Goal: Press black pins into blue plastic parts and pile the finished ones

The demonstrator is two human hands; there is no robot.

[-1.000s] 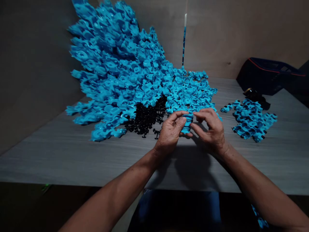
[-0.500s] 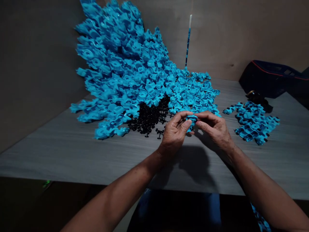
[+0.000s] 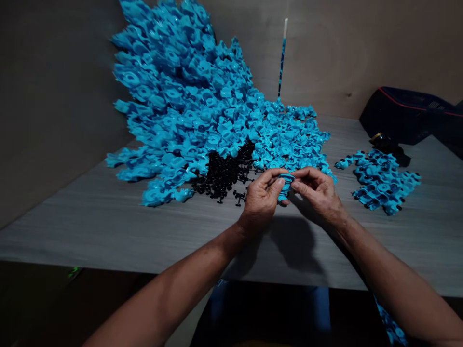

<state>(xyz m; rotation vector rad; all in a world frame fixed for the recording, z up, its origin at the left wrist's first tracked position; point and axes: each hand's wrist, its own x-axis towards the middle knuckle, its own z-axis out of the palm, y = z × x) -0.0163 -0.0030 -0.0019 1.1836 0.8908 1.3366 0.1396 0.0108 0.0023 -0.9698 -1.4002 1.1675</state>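
Above the table, my left hand (image 3: 263, 196) grips a small blue plastic toy car body (image 3: 285, 187) between thumb and fingers. From the other side my right hand (image 3: 319, 193) closes on the same piece, its thumb and forefinger at the right edge. Whether a black part sits between those fingertips is hidden. Left of my hands lies a heap of black wheel-and-axle pieces (image 3: 224, 174), with a few loose ones near my left wrist. Behind them rises a large heap of blue toy car bodies (image 3: 188, 103).
To the right is a smaller group of blue toy cars with black wheels (image 3: 385, 180). A dark bag with red trim (image 3: 408, 115) stands at the back right, a black object (image 3: 392, 148) before it. One thin blue stick (image 3: 281, 62) stands upright near the back wall.
The toy car body has turned a little between my fingers, and my right thumb has shifted slightly left along its edge. The heaps look unchanged.
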